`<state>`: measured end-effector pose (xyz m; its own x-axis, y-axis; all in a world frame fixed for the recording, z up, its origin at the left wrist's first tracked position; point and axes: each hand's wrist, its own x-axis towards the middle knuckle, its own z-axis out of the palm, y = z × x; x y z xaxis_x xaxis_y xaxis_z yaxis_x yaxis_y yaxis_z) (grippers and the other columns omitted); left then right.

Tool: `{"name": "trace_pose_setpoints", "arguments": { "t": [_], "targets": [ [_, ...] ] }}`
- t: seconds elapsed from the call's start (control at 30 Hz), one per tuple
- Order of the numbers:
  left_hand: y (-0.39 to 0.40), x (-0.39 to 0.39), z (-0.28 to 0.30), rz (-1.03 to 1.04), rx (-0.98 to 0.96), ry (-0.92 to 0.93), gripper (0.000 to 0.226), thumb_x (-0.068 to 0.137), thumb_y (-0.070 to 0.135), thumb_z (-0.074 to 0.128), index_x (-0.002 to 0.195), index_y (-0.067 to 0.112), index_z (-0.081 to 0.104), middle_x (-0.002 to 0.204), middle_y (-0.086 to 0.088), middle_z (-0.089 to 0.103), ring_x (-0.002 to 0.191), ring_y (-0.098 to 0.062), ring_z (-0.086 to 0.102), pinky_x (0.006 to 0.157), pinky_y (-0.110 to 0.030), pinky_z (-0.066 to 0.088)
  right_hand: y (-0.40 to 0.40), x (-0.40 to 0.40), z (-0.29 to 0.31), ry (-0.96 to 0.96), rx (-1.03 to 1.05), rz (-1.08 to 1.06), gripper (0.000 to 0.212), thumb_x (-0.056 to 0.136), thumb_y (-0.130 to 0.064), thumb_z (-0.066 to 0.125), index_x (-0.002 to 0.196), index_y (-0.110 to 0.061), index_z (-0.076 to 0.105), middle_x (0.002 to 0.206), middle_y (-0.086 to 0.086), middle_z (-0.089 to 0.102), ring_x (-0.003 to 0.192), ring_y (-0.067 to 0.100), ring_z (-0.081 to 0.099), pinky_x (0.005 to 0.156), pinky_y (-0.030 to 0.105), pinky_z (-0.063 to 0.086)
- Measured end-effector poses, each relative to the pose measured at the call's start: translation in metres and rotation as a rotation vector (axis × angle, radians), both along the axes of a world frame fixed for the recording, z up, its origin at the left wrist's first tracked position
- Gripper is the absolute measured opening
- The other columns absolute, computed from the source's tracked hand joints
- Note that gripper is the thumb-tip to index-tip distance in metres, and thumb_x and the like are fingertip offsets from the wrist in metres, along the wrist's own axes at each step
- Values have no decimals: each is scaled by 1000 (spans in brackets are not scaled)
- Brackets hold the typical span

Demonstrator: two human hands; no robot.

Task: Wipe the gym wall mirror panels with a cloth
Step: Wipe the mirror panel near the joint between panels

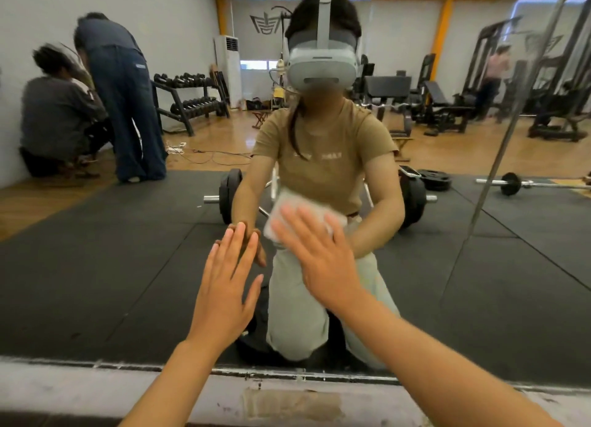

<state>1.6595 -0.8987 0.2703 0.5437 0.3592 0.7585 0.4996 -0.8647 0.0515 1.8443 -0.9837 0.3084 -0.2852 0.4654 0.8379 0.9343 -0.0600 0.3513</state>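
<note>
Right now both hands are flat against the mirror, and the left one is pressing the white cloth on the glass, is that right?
Not quite. Both hands are flat against the mirror, but the right hand presses the white cloth on the glass; the left hand rests bare on it. The head view shows this.

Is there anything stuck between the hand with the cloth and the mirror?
Nothing visible. The right hand presses the white cloth flat against the mirror, with only the cloth between palm and glass. The left hand rests open on the glass beside it, not in the cloth's way.
</note>
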Motion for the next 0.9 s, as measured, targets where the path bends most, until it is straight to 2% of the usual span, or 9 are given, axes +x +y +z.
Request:
{"name": "trace_pose_setpoints", "arguments": {
  "t": [0.1, 0.23, 0.3, 0.37, 0.47, 0.53, 0.67, 0.77, 0.9],
  "targets": [
    [4, -2, 1, 16, 21, 31, 67, 99, 32, 42, 157, 11, 18, 167, -7, 2, 153, -24, 3, 124, -41, 7, -19, 11, -115, -255, -360, -134, 70, 85, -9, 40, 153, -23, 33, 163, -2, 21, 152, 17, 13, 123, 40, -1],
    [1, -1, 2, 31, 7, 39, 68, 100, 36, 42, 158, 12, 16, 167, -6, -1, 154, -23, 0, 124, -39, 4, -44, 25, -190, -528, -724, -277, 98, 77, -29, 56, 158, -15, 2, 166, 4, -8, 151, 19, -1, 122, 43, -13],
    [0, 0, 1, 30, 3, 24, 68, 100, 37, 42, 158, 12, 15, 167, -6, -1, 154, -23, 0, 124, -41, 4, -46, 30, -189, -543, -708, -267, 108, 75, -31, 63, 157, -14, -4, 165, 4, -9, 151, 20, -8, 122, 42, -12],
    [0, 1, -2, 28, -4, 6, 69, 100, 38, 43, 157, 10, 16, 167, -7, -1, 154, -25, 1, 124, -43, 5, -45, 32, -176, -479, -540, -190, 99, 78, -22, 57, 157, -15, -2, 165, 2, -6, 152, 19, -6, 122, 41, -11],
    [0, 10, -5, 20, -33, -64, 71, 99, 39, 45, 157, 9, 16, 167, -5, -4, 153, -24, -2, 124, -43, 1, -42, 30, -126, -127, -212, -126, 84, 84, -1, 41, 159, -19, 7, 166, -3, -1, 152, 14, 4, 123, 36, 4],
    [-2, 19, -7, 19, -56, -125, 73, 99, 38, 48, 157, 7, 16, 166, -5, -5, 153, -26, -3, 124, -43, -2, -39, 30, -89, 113, -12, -98, 72, 94, 0, 39, 158, -20, 15, 166, -5, 4, 152, 14, 11, 121, 37, 12],
    [-2, 29, -13, 26, -63, -199, 72, 99, 37, 49, 154, 3, 18, 165, -12, 1, 153, -28, -5, 123, -46, -4, -28, 16, -82, 436, 190, -126, 73, 96, -2, 44, 158, -23, 12, 166, -6, 0, 153, 17, 7, 123, 41, 7],
    [0, 34, -18, 26, -31, -222, 70, 100, 37, 47, 154, 6, 14, 164, -3, -6, 153, -26, -7, 123, -47, -5, -22, -1, -147, 477, 109, -150, 80, 90, -3, 41, 159, -23, 5, 166, -4, -2, 153, 18, 2, 123, 41, 2],
    [6, 36, -21, 34, 8, -226, 67, 104, 43, 37, 156, 12, 7, 164, 5, -18, 152, -23, -11, 122, -48, -6, -39, -7, -260, 83, -392, -208, 97, 73, -8, 48, 159, -21, 4, 166, -3, -4, 153, 16, -1, 123, 38, -1]
  ]
}}
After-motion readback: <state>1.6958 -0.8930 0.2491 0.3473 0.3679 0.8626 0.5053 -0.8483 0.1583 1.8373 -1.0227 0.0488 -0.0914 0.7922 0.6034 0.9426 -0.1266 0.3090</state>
